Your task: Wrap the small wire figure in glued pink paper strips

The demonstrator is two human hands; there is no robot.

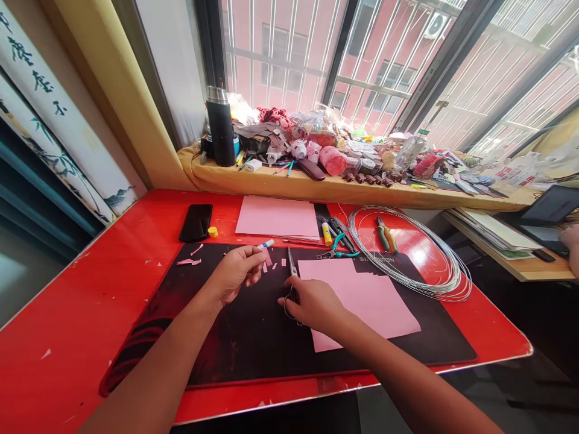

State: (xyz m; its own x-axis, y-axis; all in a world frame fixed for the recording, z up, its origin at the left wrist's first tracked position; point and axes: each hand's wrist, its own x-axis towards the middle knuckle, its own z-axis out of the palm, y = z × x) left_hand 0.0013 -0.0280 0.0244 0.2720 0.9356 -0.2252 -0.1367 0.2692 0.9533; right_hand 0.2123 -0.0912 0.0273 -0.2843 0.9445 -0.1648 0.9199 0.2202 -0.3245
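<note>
Over the black desk mat (235, 337), my left hand (239, 271) is closed in a pinch, with a small piece of pink paper (268, 258) at its fingertips. Just behind those fingers lies a white tube with a blue end (268, 243). My right hand (312, 301) is wrapped round the handles of a pair of scissors (292, 264), whose blades point away from me and look nearly closed. Under and beside that hand lies a pink paper sheet (371, 298) with a stepped cut along its far edge. Tiny pink scraps (283, 262) lie between my hands.
On the red table (67, 307) are a phone (196, 222), a yellow cap (212, 231), stacked pink paper (278, 217), a glue stick (326, 234), teal pliers (337, 246), a wire coil (452, 274) and green-handled pliers (386, 235). Clutter and a flask (220, 129) fill the windowsill. Another person's hand (570, 238) shows at right.
</note>
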